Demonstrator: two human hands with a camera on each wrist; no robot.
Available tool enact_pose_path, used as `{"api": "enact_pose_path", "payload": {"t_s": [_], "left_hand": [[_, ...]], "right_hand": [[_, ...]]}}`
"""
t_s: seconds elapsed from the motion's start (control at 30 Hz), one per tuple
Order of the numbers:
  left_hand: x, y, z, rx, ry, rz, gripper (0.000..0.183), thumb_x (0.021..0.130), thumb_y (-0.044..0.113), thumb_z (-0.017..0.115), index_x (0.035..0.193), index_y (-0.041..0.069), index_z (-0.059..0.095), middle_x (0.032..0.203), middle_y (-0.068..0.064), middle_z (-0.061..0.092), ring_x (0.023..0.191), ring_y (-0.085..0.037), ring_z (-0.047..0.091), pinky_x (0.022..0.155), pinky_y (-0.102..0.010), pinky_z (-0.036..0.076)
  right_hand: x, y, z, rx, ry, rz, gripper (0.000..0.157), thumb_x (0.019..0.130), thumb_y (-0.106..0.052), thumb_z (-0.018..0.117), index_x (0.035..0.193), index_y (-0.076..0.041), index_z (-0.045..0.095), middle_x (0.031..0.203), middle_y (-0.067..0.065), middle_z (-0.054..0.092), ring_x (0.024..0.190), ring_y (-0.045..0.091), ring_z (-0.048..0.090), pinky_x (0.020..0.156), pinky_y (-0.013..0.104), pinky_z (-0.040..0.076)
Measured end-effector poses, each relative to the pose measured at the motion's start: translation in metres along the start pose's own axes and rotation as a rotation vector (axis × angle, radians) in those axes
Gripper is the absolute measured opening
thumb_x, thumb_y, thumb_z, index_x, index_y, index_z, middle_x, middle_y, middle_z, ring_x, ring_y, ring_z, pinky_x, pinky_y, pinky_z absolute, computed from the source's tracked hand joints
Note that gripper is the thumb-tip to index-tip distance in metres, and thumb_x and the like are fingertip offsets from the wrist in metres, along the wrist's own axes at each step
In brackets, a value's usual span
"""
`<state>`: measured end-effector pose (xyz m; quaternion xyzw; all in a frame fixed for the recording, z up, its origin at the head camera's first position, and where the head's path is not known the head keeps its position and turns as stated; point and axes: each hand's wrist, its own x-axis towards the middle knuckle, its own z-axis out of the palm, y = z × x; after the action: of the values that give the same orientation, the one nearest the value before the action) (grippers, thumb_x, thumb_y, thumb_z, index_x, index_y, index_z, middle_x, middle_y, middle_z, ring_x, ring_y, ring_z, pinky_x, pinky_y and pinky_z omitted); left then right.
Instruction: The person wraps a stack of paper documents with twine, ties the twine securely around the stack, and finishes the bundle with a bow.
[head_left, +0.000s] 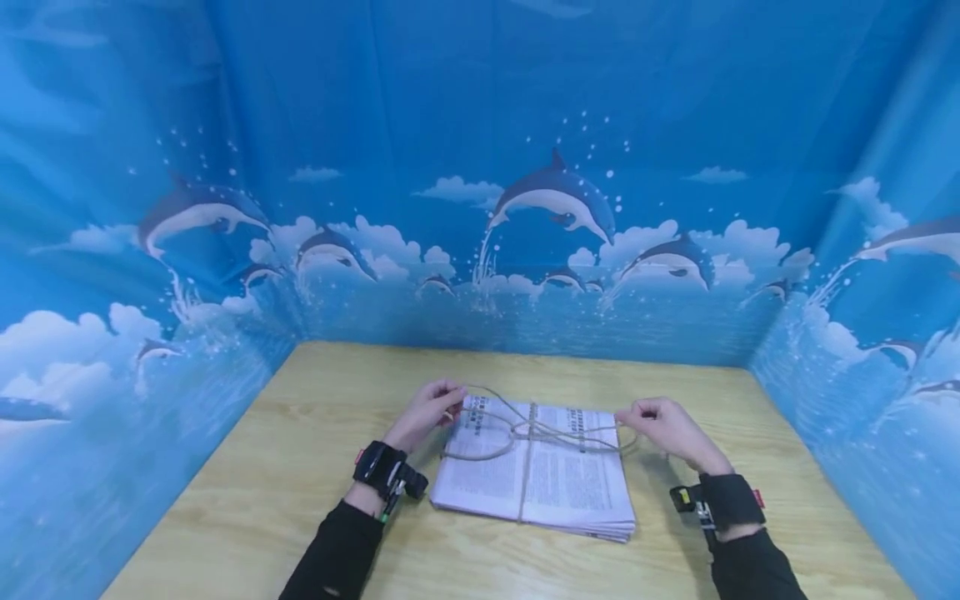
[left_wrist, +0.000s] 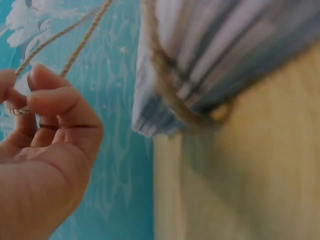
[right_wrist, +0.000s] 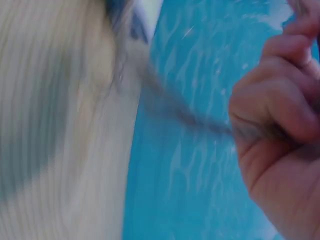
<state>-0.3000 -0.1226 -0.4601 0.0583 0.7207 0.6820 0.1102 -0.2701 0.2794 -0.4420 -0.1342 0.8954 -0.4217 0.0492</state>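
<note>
A stack of newspapers [head_left: 487, 492] lies flat on the table, with thin brown twine [head_left: 527, 475] running across it lengthwise and crosswise. Loops of the twine lie loosely over its top and meet near the middle. At the stack's far left corner my left hand [head_left: 431, 410] pinches a strand; in the left wrist view, twine [left_wrist: 86, 40] runs up from its fingertips. My right hand [head_left: 670, 429], just off the right edge, grips another strand. The right wrist view is blurred, but the twine [right_wrist: 187, 117] passes into the curled fingers.
The wooden table [head_left: 315, 492] extends around the stack. A blue curtain [head_left: 420, 150] printed with dolphins and clouds encloses its back and both sides. Each wrist wears a black strap with a small camera [head_left: 731, 504].
</note>
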Motion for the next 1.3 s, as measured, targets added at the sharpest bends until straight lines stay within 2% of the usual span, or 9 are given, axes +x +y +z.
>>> {"api": "enact_pose_path", "payload": {"t_s": [0.27,0.37,0.47,0.63,0.8,0.93,1.03,1.17,1.3], "left_hand": [[-0.005,0.004,-0.014,-0.043,0.03,-0.055,0.043,0.103,0.042,0.046,0.079,0.007,0.053,0.071,-0.002,0.061,0.06,-0.012,0.059,0.053,-0.021,0.043],[-0.009,0.011,-0.029,-0.168,0.033,-0.046,0.052,0.105,0.048,0.036,0.069,0.011,0.043,0.068,-0.001,0.06,0.053,-0.009,0.054,0.046,-0.018,0.037],[-0.014,0.015,-0.05,-0.306,0.043,-0.009,0.05,0.106,0.046,0.033,0.067,0.014,0.038,0.063,0.002,0.056,0.047,-0.005,0.044,0.042,-0.017,0.031],[-0.02,0.015,-0.084,-0.416,0.128,0.003,0.046,0.107,0.043,0.031,0.071,0.014,0.037,0.062,0.004,0.049,0.048,-0.006,0.041,0.045,-0.017,0.031],[-0.019,0.012,-0.106,-0.316,0.196,-0.089,0.04,0.104,0.046,0.039,0.081,0.013,0.041,0.067,0.006,0.051,0.053,-0.005,0.047,0.048,-0.017,0.037],[-0.02,0.011,-0.122,-0.386,0.249,-0.087,0.036,0.103,0.043,0.044,0.084,0.012,0.042,0.066,0.007,0.05,0.048,-0.002,0.042,0.04,-0.015,0.031],[-0.025,0.006,-0.132,-0.42,0.317,-0.071,0.035,0.105,0.04,0.04,0.084,0.012,0.04,0.064,0.007,0.048,0.046,-0.002,0.04,0.038,-0.015,0.028],[-0.031,-0.007,-0.139,-0.131,0.381,-0.137,0.036,0.107,0.036,0.034,0.091,0.006,0.047,0.065,0.006,0.055,0.048,-0.003,0.046,0.041,-0.017,0.034],[-0.032,-0.022,-0.137,0.199,0.415,-0.191,0.042,0.107,0.028,0.038,0.103,-0.008,0.06,0.071,0.0,0.063,0.055,-0.008,0.054,0.048,-0.022,0.043]], "right_hand": [[0.01,-0.01,0.004,0.751,-0.133,-0.065,0.038,0.106,-0.031,0.042,0.111,0.0,0.062,0.099,-0.001,0.073,0.069,0.005,0.063,0.056,0.02,0.051],[0.012,-0.009,0.004,1.013,-0.156,-0.056,0.028,0.107,-0.026,0.038,0.106,-0.006,0.059,0.097,0.001,0.074,0.076,0.005,0.069,0.06,0.017,0.053],[0.012,-0.006,0.003,1.081,-0.124,-0.022,0.027,0.108,-0.026,0.037,0.097,-0.012,0.058,0.086,-0.001,0.073,0.071,0.004,0.068,0.06,0.017,0.053],[0.011,0.003,-0.001,0.789,-0.046,0.072,0.041,0.105,-0.04,0.04,0.074,-0.015,0.047,0.06,-0.008,0.048,0.048,0.004,0.042,0.046,0.021,0.033],[0.01,0.01,-0.005,0.311,-0.05,0.204,0.047,0.101,-0.049,0.046,0.078,-0.008,0.045,0.058,-0.005,0.034,0.046,0.01,0.029,0.044,0.026,0.028],[0.008,0.013,-0.003,0.007,-0.099,0.146,0.038,0.099,-0.04,0.055,0.096,-0.003,0.063,0.078,0.0,0.057,0.064,0.011,0.048,0.057,0.028,0.042],[0.005,0.015,-0.001,-0.143,-0.154,0.067,0.036,0.093,-0.037,0.065,0.087,-0.003,0.071,0.079,-0.002,0.061,0.067,0.008,0.049,0.059,0.023,0.04],[-0.001,0.018,0.001,-0.221,-0.2,0.001,0.047,0.089,-0.039,0.07,0.066,0.001,0.065,0.056,-0.009,0.04,0.049,0.004,0.029,0.048,0.019,0.024],[-0.007,0.021,0.002,-0.227,-0.201,-0.016,0.049,0.089,-0.039,0.07,0.058,-0.006,0.05,0.055,-0.011,0.032,0.048,0.004,0.027,0.047,0.018,0.022]]}}
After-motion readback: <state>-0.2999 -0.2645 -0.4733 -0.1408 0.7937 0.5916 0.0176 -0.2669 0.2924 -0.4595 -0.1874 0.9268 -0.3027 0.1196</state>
